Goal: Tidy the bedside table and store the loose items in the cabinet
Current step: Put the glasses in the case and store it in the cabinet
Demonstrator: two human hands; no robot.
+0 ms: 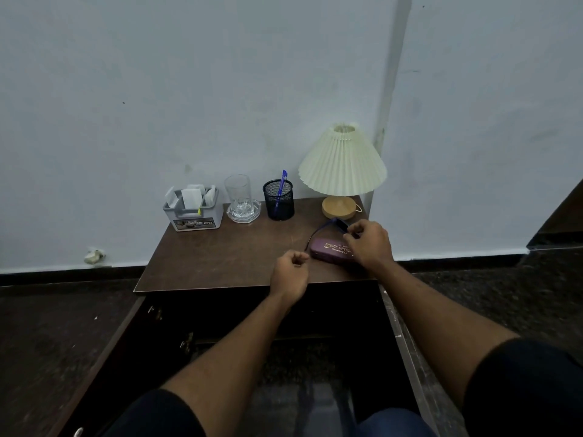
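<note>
there is free room over the left front of the table (220, 263), while the box (194, 216), glass (238, 195), pen cup (279, 201) and lamp (342, 167) block the back.

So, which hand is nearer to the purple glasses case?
Right. The right hand covers the right end of the purple glasses case; the left hand sits curled just beside its left end.

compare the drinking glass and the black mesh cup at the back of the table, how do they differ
The drinking glass is clear and looks empty; the mesh cup is black and holds a blue pen. The glass stands on a clear dish; the mesh cup stands directly on the table. Both stand upright near the wall.
</note>
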